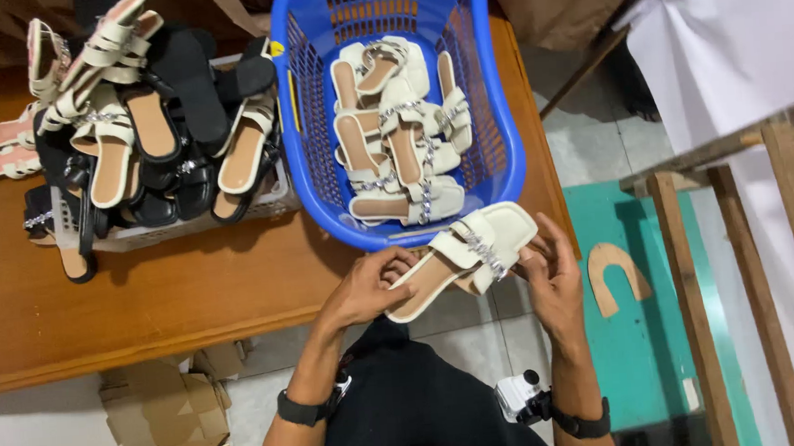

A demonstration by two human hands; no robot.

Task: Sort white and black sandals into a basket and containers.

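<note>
I hold a cream flat sandal (459,256) with a chain-trimmed strap between both hands, just in front of the table's near edge. My left hand (364,289) grips its heel end; my right hand (552,273) holds the toe end and strap side. Just beyond the sandal stands a blue plastic basket (305,146) with several matching cream sandals (396,131) lying in it.
A white crate (263,204) heaped with black and cream sandals (147,119) sits on the wooden table (144,294) at the left. Pink sandals (2,151) lie at the far left. Cardboard boxes (165,412) sit on the floor below. A wooden frame (737,230) stands at the right.
</note>
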